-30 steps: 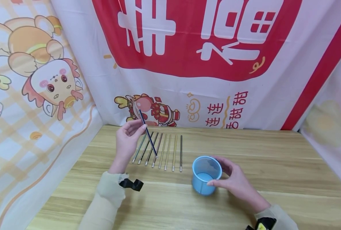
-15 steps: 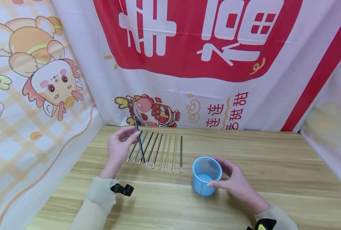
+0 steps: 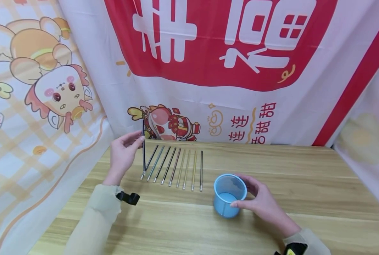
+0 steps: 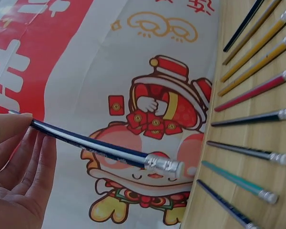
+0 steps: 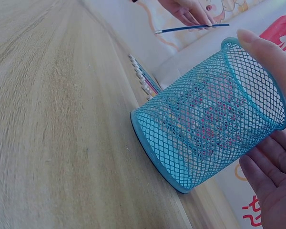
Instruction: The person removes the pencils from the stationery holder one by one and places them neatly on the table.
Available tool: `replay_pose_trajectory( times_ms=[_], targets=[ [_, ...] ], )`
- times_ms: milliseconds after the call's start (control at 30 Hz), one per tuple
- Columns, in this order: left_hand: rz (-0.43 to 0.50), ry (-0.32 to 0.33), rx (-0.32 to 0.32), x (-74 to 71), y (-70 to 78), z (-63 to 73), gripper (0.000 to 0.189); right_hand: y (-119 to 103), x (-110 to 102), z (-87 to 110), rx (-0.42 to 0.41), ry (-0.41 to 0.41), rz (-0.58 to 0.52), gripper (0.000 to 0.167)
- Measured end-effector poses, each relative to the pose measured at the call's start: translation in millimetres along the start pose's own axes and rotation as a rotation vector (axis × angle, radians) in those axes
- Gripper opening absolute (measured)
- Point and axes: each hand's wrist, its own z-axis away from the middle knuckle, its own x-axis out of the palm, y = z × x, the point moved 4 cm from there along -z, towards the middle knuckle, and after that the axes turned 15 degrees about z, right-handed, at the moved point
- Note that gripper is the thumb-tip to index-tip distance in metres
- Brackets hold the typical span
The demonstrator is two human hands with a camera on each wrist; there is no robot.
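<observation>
Between thumb and fingers my left hand [image 3: 124, 150] pinches a dark blue pencil [image 4: 93, 145] near its upper part, the silver eraser end pointing down. In the head view this pencil stands nearly upright above the left end of a row of pencils [image 3: 175, 167]. The row, in dark, teal, red and yellow colours, lies on the table with eraser ends toward me. My right hand [image 3: 262, 202] grips the rim of a blue mesh pencil cup [image 5: 205, 119], thumb on the near side and fingers around the far side. The cup stands upright on the table, with nothing visible inside.
The wooden table [image 3: 183, 226] ends at a hanging white and red printed cloth [image 3: 208, 95] behind the pencils. Another printed cloth [image 3: 49, 148] borders the left side. Black wrist cameras sit on both sleeves.
My left hand has moved left across the row with the pencil, which has turned from slanted to nearly upright. The right hand and the cup have stayed in place.
</observation>
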Motion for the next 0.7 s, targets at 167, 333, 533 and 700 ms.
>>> replay_pose_trajectory(
  times_ms=[167, 333, 533, 700],
  targets=[
    [-0.118, -0.017, -0.01, -2.7, -1.3, -15.8, 0.036, 0, 0, 0.6, -0.007, 0.004, -0.001, 0.081],
    [-0.19, -0.018, -0.052, -7.0, -12.1, -34.6, 0.036, 0, -1, 1.2, -0.012, 0.01, 0.0, 0.082],
    [-0.242, -0.016, -0.135, -16.6, -37.6, -52.3, 0.036, -1, 0, 1.7, -0.011, 0.011, 0.008, 0.082],
    [-0.311, -0.029, -0.218, -24.0, -68.4, -59.9, 0.036, 0, 0, 1.4, -0.004, 0.005, 0.013, 0.082]
  ],
)
